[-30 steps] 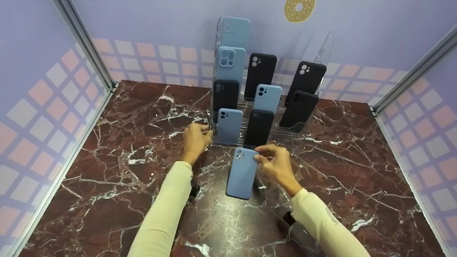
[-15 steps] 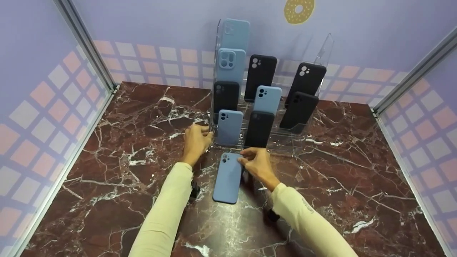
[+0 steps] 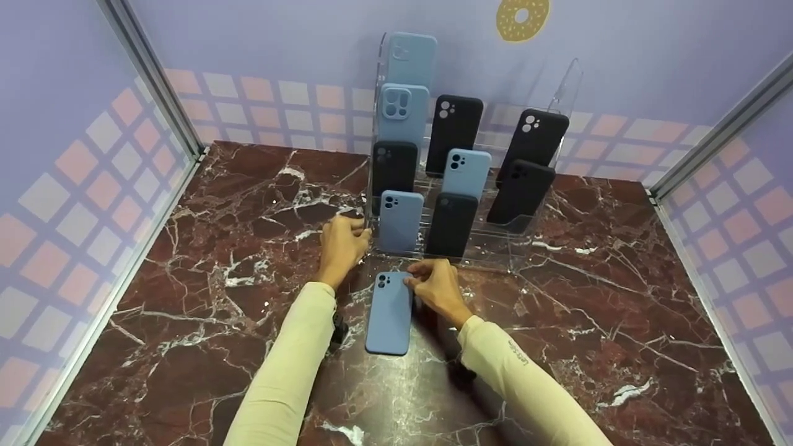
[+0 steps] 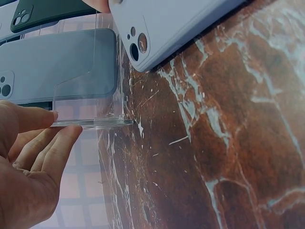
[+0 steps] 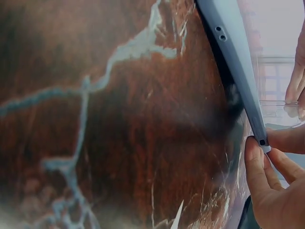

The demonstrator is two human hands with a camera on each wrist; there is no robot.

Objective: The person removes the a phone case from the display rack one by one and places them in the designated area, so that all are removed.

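Observation:
My right hand (image 3: 438,288) pinches the upper right corner of a light blue phone case (image 3: 389,316) in the head view. The case tilts up from the table, camera cutouts at its top left. In the right wrist view, the thumb and fingers grip the corner of the case (image 5: 236,62), which appears edge-on. At the left side of a clear acrylic display stand (image 4: 90,123), my left hand (image 3: 342,248) pinches the stand's side panel between thumb and fingers. Just behind the held case, a blue case (image 3: 401,226) and a black case (image 3: 452,226) stand in the front tier.
Higher tiers carry several more blue and black cases, among them a black one (image 3: 521,195) at the right. Behind the stand rises a purple wall (image 3: 279,37) with a tile pattern. Side panels (image 3: 68,204) bound the red marbled table (image 3: 619,297).
My right hand has moved left and slightly toward me with the blue case, lowering it nearer the table. The left hand has stayed at the stand's side.

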